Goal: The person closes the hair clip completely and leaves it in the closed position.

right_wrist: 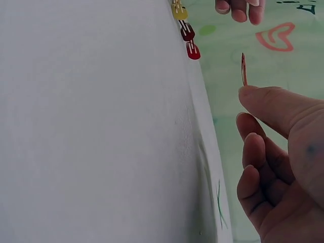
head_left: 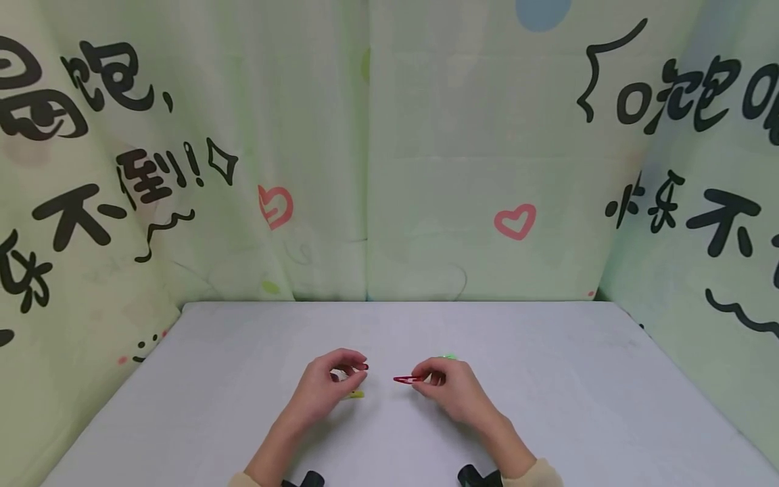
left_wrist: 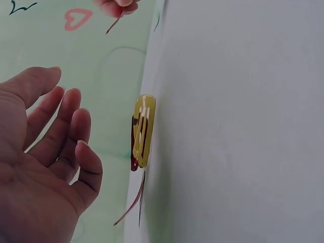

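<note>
Near the front edge of the grey table (head_left: 243, 352), at 6 o'clock, both hands are hovering close together. Right hand (head_left: 453, 389) is pinching a red hair clip (head_left: 404, 380) between thumb and fingertips, its tip pointing toward 9 o'clock. Left hand (head_left: 325, 387) is holding nothing, its fingers loosely curled above a yellow hair clip (left_wrist: 144, 129) and darker red clips lying on the tabletop. Open surface is extending toward 12, 3 and 9 o'clock up to the printed green curtain (head_left: 426, 169).
</note>
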Available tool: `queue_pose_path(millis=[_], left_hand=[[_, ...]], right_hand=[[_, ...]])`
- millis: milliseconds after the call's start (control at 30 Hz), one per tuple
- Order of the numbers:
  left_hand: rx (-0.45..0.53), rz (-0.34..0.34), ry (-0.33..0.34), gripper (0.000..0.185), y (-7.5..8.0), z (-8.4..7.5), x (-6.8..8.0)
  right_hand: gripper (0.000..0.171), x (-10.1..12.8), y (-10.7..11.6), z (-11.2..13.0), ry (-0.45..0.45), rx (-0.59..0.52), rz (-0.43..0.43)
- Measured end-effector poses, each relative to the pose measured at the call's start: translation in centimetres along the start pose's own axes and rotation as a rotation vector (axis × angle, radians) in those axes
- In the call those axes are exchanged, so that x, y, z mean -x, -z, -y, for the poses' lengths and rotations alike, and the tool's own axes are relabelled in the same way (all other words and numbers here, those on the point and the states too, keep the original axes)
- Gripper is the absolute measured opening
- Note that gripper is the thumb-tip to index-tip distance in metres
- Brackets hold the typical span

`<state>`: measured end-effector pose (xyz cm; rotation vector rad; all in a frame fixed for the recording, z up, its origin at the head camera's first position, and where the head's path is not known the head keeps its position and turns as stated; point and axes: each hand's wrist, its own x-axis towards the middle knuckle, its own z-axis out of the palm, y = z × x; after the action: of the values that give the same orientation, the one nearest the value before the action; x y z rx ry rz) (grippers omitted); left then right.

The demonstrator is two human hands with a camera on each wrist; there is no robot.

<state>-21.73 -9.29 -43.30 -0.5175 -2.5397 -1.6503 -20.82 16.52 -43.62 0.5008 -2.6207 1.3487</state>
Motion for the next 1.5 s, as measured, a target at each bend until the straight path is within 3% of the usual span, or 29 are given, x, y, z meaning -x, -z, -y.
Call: queue_pose_path(millis=[567, 1033, 1300, 1500], left_hand=[[-0.032, -0.011, -0.005, 0.022, 1.9, 1.3, 0.1], [-0.062, -0.043, 0.042, 0.024, 3.0, 2.1, 0.0], [-0.118, -0.065, 0.071, 0.021, 3.5, 2.6, 0.0], [-0.148, -0.07, 0.056, 0.021, 4.3, 3.1, 0.0]], right_hand=[[0.013, -0.2, 0.9, -1.0, -0.053, 0.004, 0.002], [0.015, -0.6, 2.1, -2.5, -0.126, 0.022, -0.003], [0.015, -0.7, 2.4, -2.7, -0.155, 0.046, -0.013], [0.014, -0.9, 2.8, -3.3, -0.174, 0.083, -0.028]])
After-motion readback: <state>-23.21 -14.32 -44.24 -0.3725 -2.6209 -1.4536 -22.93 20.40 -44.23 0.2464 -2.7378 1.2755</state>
